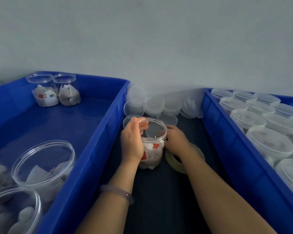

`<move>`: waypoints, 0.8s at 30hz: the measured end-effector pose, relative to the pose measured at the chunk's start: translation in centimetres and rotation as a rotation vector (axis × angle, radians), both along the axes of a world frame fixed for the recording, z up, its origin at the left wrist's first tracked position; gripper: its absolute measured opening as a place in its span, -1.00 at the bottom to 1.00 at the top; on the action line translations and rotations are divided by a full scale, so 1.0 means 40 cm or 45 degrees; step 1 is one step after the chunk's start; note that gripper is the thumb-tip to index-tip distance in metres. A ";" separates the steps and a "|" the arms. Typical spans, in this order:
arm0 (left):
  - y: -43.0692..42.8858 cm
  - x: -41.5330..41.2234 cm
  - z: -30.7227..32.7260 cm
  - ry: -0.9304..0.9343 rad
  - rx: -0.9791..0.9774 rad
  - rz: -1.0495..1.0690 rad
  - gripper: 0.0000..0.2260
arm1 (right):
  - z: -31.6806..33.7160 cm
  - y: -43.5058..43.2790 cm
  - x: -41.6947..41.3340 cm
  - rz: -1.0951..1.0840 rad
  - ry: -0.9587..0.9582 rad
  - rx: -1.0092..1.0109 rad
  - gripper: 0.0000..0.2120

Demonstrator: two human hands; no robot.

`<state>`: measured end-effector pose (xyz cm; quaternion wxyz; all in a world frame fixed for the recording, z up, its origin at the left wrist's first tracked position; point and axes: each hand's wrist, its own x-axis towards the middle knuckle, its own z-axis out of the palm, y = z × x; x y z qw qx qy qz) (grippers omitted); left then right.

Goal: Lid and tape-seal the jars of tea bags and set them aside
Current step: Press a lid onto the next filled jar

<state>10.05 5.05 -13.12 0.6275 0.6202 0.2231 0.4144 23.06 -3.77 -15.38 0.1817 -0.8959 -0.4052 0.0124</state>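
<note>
Head view: the open jar (153,149) of tea bags stands on the bench (159,200) between both grips. The left grip (134,137) curls round its rim; the right grip (175,140) clasps the opposite side, fingertips hidden. The right wrist partly covers the tape roll (172,162).

The right forearm (210,179) covers the middle of the tape roll (170,162). The fingertips of the right grip (176,139) go behind the jar (152,154), so its hold is not clear. The nearest jars (12,215) and the right bin (235,141) are cut by the picture edges. The red tags (155,146) are too small to read.
</note>
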 end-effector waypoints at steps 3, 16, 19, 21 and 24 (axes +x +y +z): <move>-0.001 0.000 -0.007 -0.028 -0.005 -0.018 -0.52 | 0.039 -0.009 -0.036 -0.223 0.193 0.676 -0.96; -0.004 -0.011 -0.015 -0.007 -0.080 -0.005 -0.54 | 0.221 0.021 -0.137 -0.226 0.466 0.563 -0.77; -0.001 -0.011 -0.023 -0.043 -0.067 -0.041 -0.49 | 0.230 0.016 -0.157 0.023 0.243 0.602 -0.67; 0.001 -0.009 -0.028 -0.065 -0.004 -0.057 -0.46 | 0.226 0.015 -0.176 0.256 0.282 0.488 -0.65; 0.006 -0.001 -0.034 -0.046 0.067 -0.023 -0.49 | 0.205 0.010 -0.187 0.415 0.020 0.326 -0.48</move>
